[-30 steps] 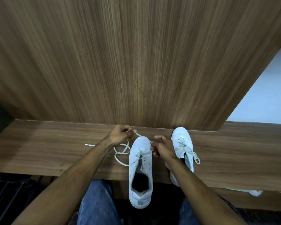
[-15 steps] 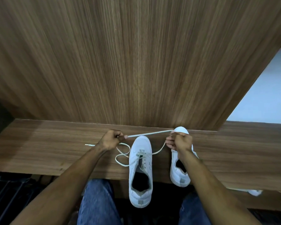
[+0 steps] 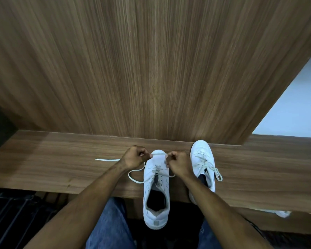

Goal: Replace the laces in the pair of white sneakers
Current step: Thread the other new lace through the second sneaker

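Fingers of left hand and right hand pinched shut on lace above left sneaker toe. Mid-lacing, looks like; next probably thread next eyelet.

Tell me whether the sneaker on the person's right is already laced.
Yes: the right sneaker shows a lace crossing its eyelets with loops hanging off its side, while both hands work on the left sneaker.

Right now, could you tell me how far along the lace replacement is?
The white sneaker on the right looks laced and tied. The left hand and right hand hold the cream lace over the nearer white sneaker, only its lowest eyelets threaded; the rest remain.
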Demonstrator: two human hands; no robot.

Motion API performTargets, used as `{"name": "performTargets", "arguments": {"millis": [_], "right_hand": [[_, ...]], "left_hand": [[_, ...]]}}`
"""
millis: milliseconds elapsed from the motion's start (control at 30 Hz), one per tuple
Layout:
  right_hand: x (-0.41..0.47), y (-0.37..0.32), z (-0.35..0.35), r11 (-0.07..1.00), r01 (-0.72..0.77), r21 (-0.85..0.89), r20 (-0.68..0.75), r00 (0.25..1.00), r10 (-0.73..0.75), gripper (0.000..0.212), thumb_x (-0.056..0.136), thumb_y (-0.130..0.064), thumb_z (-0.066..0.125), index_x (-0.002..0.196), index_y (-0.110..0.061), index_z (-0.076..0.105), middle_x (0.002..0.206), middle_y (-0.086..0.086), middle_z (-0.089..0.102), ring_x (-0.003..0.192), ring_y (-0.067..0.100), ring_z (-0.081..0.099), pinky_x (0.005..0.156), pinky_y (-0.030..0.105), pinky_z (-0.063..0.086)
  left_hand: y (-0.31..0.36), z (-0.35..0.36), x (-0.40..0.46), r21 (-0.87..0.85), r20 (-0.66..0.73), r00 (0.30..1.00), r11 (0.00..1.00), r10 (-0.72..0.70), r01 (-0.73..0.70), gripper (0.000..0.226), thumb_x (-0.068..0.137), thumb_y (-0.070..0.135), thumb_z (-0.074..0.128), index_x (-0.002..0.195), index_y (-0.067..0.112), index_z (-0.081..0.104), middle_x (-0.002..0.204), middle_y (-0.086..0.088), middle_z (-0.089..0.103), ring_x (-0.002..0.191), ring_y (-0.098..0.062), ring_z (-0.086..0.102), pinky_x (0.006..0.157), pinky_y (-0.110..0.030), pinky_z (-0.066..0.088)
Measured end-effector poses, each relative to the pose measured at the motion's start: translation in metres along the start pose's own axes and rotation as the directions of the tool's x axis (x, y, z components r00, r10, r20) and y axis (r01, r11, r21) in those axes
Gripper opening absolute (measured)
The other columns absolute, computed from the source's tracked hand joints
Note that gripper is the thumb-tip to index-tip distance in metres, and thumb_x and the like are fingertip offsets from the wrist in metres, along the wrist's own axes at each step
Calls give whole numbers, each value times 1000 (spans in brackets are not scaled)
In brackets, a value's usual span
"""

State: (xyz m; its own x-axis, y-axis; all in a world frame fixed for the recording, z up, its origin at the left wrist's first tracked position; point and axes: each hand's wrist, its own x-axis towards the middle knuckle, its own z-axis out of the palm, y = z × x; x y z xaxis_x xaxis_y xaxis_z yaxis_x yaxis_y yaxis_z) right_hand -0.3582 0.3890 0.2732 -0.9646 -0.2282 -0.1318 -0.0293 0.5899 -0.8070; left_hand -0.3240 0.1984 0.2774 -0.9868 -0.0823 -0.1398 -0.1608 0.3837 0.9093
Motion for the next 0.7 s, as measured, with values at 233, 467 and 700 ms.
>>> {"name": "performTargets", "arguments": {"millis": [233, 467, 700], "right_hand": [[-2, 21, -18, 993, -106, 60, 89, 991, 100, 24, 85, -12, 60, 65, -21, 69, 64, 1, 71, 64, 17, 70, 80, 43, 58], [-11, 18, 6, 999, -37, -22, 126, 991, 39, 21, 80, -30, 63, 100, -29, 67, 83, -7, 70, 88, 18, 68, 83, 42, 54], [-43, 21, 24, 887, 123, -446, 331, 943, 35, 59, 68, -64, 63, 114, -28, 52, 116, -5, 63, 109, 23, 61, 86, 34, 47]], "left_hand": [[-9, -4, -9, -471, -238, 945, 877, -225, 90, 10, 80, 14, 76, 82, 4, 72, 72, 1, 69, 67, -11, 59, 67, -24, 47], [16, 6, 6, -774, -355, 873, 629, -335, -73, 17, 81, 6, 73, 74, 15, 61, 72, -2, 72, 65, -9, 67, 61, -19, 52], [-12, 14, 10, -128, -266, 959, 983, 95, -132, 21, 87, 8, 66, 71, 22, 70, 61, 12, 65, 59, 2, 54, 64, -23, 48]]}}
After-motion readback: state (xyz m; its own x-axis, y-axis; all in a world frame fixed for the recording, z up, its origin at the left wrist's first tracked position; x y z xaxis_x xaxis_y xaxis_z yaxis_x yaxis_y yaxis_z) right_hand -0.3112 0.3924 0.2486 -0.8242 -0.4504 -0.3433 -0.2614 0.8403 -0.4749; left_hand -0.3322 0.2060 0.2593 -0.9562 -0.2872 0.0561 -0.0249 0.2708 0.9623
